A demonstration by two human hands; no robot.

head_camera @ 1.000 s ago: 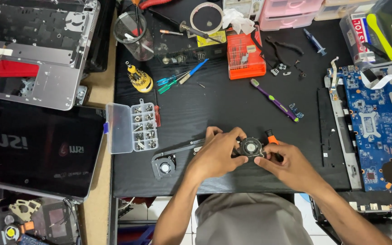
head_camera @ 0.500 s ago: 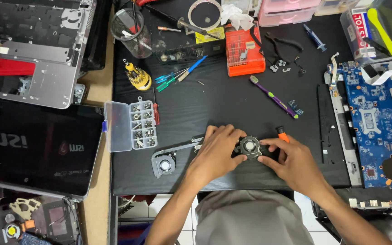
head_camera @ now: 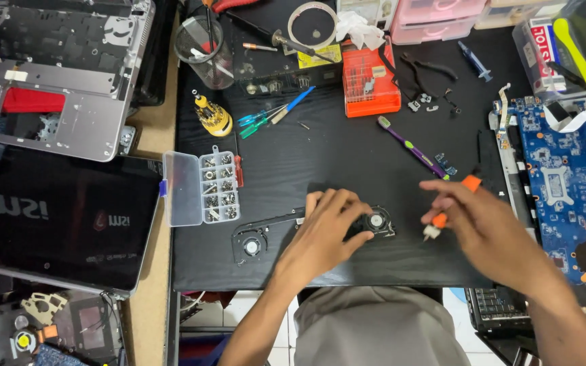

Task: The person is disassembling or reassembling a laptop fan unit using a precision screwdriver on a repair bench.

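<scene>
On a black mat [head_camera: 347, 156] lies a black laptop cooling assembly with two small round fans, one on the left [head_camera: 251, 245] and one near the middle [head_camera: 376, 221]. My left hand [head_camera: 327, 227] rests on the assembly and holds it down beside the middle fan. My right hand [head_camera: 483, 220] is to the right of that fan and grips a small orange-handled brush [head_camera: 442, 215] with a white tip pointing down toward the mat.
A clear screw box [head_camera: 201, 188] stands left of the fans. Screwdrivers [head_camera: 272, 115], a purple toothbrush [head_camera: 412, 147], an orange bit case [head_camera: 371, 81] and a cup [head_camera: 205, 44] lie farther back. A blue circuit board [head_camera: 557, 190] is at right, laptop shells [head_camera: 55, 217] at left.
My right hand has left the fan and moved right, lifting the orange-handled brush. My left hand stays on the assembly.
</scene>
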